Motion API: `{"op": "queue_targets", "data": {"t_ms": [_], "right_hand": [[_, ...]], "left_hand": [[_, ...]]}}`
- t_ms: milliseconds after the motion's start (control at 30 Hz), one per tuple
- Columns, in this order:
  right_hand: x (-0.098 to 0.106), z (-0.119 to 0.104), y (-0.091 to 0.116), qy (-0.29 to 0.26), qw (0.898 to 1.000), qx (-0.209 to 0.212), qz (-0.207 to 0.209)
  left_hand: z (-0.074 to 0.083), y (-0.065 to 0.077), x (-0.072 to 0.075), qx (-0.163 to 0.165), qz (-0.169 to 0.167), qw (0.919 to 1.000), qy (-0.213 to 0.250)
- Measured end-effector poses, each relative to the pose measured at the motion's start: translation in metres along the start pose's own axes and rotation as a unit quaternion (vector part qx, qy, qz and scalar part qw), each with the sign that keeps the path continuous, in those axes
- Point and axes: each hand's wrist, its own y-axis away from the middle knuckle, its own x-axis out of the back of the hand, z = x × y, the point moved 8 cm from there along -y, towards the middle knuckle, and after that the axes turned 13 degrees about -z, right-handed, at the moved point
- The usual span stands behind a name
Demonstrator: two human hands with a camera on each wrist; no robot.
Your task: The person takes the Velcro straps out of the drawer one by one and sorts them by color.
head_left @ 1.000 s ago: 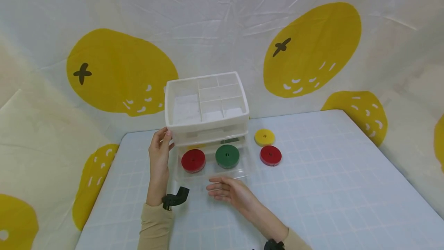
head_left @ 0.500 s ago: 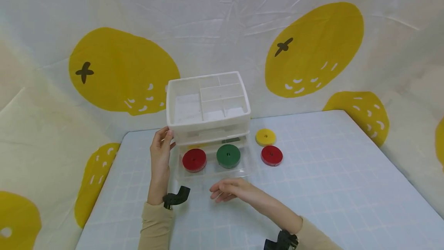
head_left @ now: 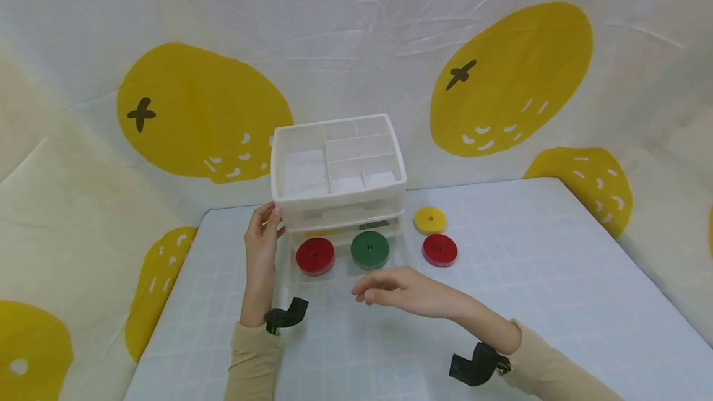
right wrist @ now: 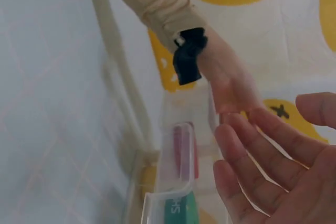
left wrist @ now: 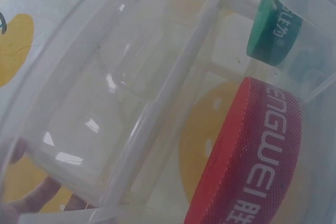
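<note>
1. White cloth [head_left: 362, 67] with yellow fruit is hung behind a blue-checked table [head_left: 535, 302].
2. The white plastic drawer unit [head_left: 341, 203], at twelve o'clock, is gripped at its eight-o'clock corner by the left hand [head_left: 262, 240].
3. A red roll [head_left: 315, 255] and green roll [head_left: 370, 249] are contained in its clear drawer [head_left: 343, 263].
4. Nothing is held by the right hand [head_left: 409, 291], fingers loosely bent, at the green roll's five o'clock.
</note>
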Motion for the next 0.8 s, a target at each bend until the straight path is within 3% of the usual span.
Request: {"op": "queue_targets", "data": {"t_ms": [200, 433, 800], "right_hand": [[0.018, -0.013, 0.007, 0.121, 0.991, 0.002, 0.065], [0.037, -0.026, 0.008, 0.256, 0.961, -0.015, 0.101], [0.057, -0.019, -0.011, 0.323, 0.943, -0.013, 0.086]], "left_hand": [[0.0, -0.001, 0.0, -0.004, 0.01, 0.9999, 0.009], [-0.001, -0.003, 0.001, -0.001, 0.012, 0.9999, -0.003], [0.001, 0.0, 0.0, -0.007, 0.005, 0.9999, -0.011]]}}
